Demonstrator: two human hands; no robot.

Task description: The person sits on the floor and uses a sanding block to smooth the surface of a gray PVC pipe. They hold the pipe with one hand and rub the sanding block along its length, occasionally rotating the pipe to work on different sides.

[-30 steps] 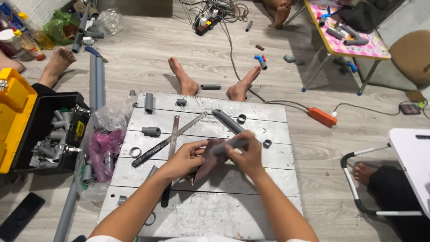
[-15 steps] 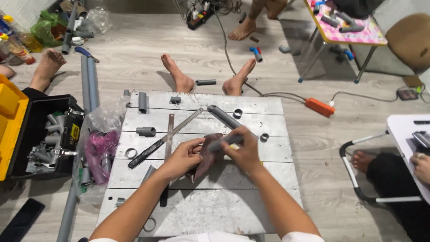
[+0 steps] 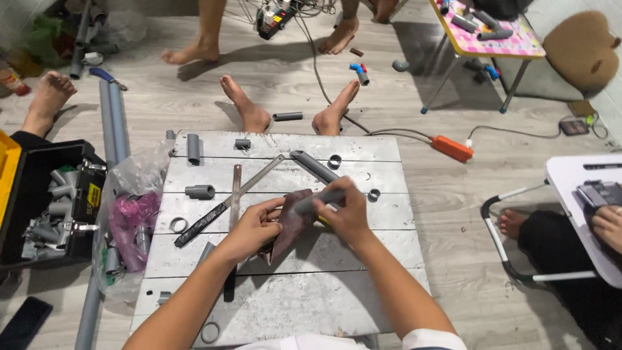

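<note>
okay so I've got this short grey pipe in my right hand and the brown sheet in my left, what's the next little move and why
Probably draw the brown abrasive sheet along the short grey pipe toward its free end. The left hand already pinches the sheet against the pipe, the right hand grips the other end, and both sit above the white plank table, so a short stroke seems the natural next motion.

Left of the hands, a black toolbox (image 3: 39,214) holds grey fittings beside a plastic bag (image 3: 129,220). Ahead lies an orange power strip (image 3: 452,148); a pink-topped folding table (image 3: 489,32) stands far right.
</note>
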